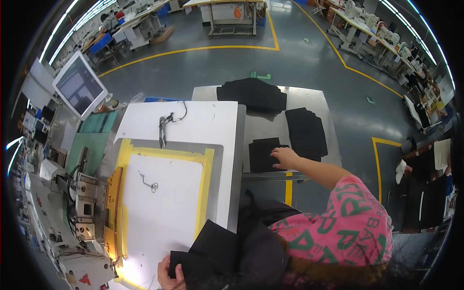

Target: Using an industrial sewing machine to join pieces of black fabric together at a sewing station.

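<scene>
My left hand (170, 274) grips black fabric pieces (212, 244) at the near edge of a white work board (159, 212) bordered with yellow tape. My right hand (282, 157) reaches over the steel side table (302, 96), fingers bent and apart on a small black fabric stack (263, 147). Two larger dark stacks lie on that table, one at the back (251, 94) and one at the right (307, 133). Thread snippers (162, 130) with a dark cord rest on the board's upper part, and a loose thread lies inside the taped area.
An industrial sewing machine (84, 208) with a monitor (79, 84) stands at my left. Beyond are yellow floor lines, other workstations (367, 38) and a seated co-worker (107, 26). A dark chair or cart (418, 188) stands at the right.
</scene>
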The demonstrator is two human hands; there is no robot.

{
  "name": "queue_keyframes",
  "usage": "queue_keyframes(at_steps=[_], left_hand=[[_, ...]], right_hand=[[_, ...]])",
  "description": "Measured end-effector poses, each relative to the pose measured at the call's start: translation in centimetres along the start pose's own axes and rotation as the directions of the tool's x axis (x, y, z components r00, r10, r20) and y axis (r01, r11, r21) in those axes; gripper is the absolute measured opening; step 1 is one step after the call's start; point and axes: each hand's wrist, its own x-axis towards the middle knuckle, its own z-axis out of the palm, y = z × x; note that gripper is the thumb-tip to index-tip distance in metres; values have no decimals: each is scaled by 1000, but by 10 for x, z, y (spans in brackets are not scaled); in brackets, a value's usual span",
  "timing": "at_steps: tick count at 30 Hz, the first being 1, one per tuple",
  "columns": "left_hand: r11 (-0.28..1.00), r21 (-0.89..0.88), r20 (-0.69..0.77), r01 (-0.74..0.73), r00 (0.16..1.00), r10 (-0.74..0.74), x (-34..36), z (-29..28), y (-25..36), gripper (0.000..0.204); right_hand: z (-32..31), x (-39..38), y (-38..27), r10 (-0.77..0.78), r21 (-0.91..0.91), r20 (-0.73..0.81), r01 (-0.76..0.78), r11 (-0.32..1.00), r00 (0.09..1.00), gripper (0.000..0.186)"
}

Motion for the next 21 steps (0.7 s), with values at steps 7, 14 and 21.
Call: queue_keyframes(at_steps=[7, 14, 21], left_hand=[[980, -112, 66, 165, 985, -158, -39, -21, 33, 41], [834, 536, 104, -128, 991, 85, -27, 12, -2, 56], [839, 544, 61, -10, 998, -28, -31, 33, -8, 64]], right_hand=[[32, 24, -28, 31, -399, -57, -51, 915, 998, 60], [23, 28, -55, 109, -355, 63, -80, 931, 992, 63], [17, 38, -38, 91, -355, 14, -80, 931, 996, 52]])
